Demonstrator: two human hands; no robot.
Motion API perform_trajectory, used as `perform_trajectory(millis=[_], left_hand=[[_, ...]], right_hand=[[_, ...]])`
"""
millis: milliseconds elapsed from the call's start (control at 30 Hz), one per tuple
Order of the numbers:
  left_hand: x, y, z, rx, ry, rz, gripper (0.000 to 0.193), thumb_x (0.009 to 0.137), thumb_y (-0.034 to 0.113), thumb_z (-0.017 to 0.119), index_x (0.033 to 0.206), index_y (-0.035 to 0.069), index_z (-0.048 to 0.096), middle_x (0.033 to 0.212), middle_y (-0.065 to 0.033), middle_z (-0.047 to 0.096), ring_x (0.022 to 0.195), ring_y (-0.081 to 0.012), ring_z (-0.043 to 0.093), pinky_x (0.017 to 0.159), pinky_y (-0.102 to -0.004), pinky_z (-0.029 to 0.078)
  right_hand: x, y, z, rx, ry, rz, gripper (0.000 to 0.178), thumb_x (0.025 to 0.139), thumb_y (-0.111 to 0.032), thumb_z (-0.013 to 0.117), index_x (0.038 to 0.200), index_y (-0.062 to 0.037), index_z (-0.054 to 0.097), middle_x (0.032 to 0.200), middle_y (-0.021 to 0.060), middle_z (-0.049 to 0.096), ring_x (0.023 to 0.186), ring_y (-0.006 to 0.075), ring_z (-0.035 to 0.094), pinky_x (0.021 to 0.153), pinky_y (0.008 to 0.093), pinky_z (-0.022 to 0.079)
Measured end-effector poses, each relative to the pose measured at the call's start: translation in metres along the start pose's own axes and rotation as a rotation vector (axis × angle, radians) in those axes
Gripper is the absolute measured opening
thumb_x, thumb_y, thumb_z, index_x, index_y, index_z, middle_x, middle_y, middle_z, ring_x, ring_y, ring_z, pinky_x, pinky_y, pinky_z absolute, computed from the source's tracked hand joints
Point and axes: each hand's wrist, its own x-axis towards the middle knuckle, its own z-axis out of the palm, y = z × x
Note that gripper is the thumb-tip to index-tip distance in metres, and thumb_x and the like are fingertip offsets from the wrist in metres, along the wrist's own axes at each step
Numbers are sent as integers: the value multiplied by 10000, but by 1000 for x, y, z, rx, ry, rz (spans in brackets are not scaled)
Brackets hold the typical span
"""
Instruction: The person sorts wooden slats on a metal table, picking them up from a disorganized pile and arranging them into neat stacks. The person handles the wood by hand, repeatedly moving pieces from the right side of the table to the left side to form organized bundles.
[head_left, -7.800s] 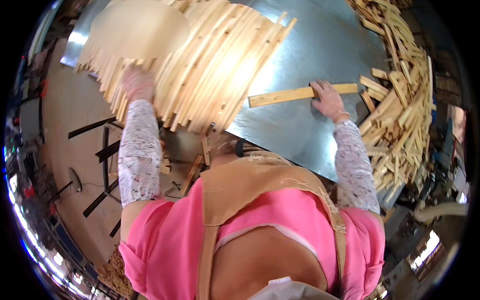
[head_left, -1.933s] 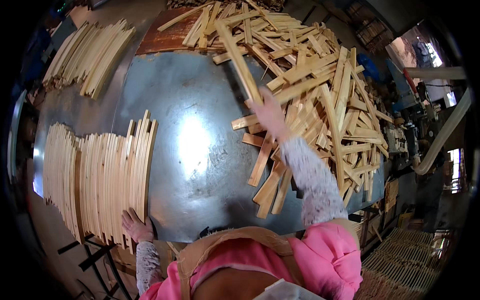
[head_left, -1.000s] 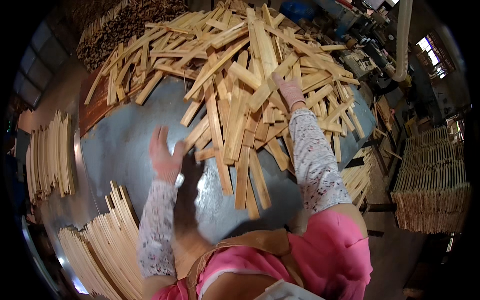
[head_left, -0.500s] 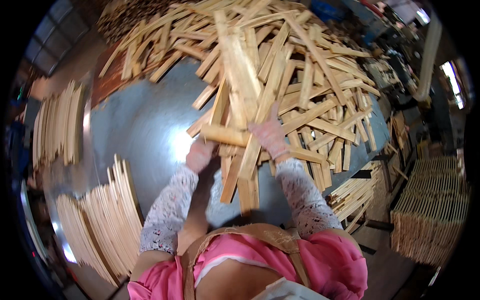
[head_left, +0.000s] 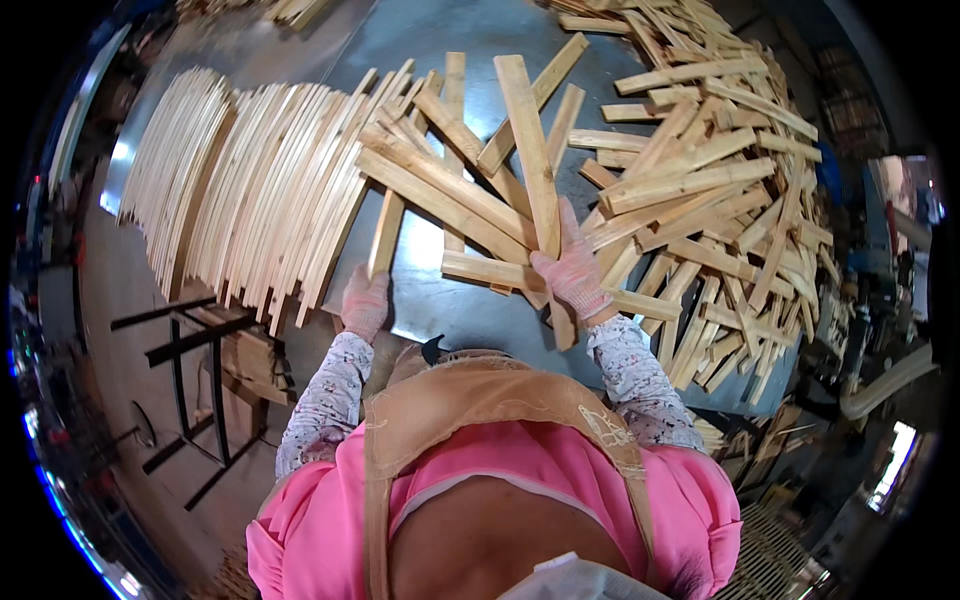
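Observation:
My left hand, in a pale glove, is closed around the lower end of a narrow wooden slat. The slat points away from me, beside the row of slats on the left. My right hand, also gloved, grips the near part of a wider wooden slat that slants away from me. Between the hands, several loose slats lie crossed over one another, some reaching the row. A shorter slat lies crosswise next to my right hand.
A tight row of slats lines the left side of the grey metal table. On the right spreads a large jumbled heap of slats. A black metal frame stands on the floor at lower left.
The view has swung left, bringing the row of slats closer to the middle. My hands are farther apart. Several slats have shifted from the heap toward the row.

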Motion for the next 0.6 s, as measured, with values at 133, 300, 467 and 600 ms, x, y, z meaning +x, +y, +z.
perform_trajectory(millis=[133, 300, 467, 600], left_hand=[[-3, 49, -12, -57, -73, 214, 520, 1036, 415, 575, 1371, 21, 625, 1236, -295, 716, 1215, -488, 650, 1040, -527, 498], [33, 105, -50, -32, -287, 208, 482, 1014, 361, 591, 1333, 1, 622, 1155, -296, 730, 1144, -456, 698, 992, -527, 536], [-14, 37, -54, 47, -223, 303, 433, 970, 295, 650, 1310, 27, 652, 1266, -276, 698, 1174, -447, 667, 1007, -527, 508], [-47, -30, -67, 504, 49, 92, 561, 930, 273, 719, 1460, 143, 589, 1606, -187, 489, 1517, -389, 404, 1235, -536, 307]], right_hand=[[-30, -35, 35, -123, -367, -253, 991, 832, -328, 736, 1685, -59, 307, 1318, 374, 666, 1199, 465, 681, 1120, 481, 506], [10, 2, 81, -245, 17, -243, 899, 886, -295, 686, 1678, -67, 325, 1391, 332, 648, 1261, 490, 650, 1144, 462, 491], [130, -7, 17, 53, 136, 79, 632, 910, -235, 701, 1456, 35, 533, 1015, 193, 729, 864, 319, 723, 779, 406, 609], [140, -23, 1, 1092, -273, 392, 361, 1025, -287, 591, 1191, 19, 688, 806, 112, 660, 681, 188, 656, 561, 319, 565]])
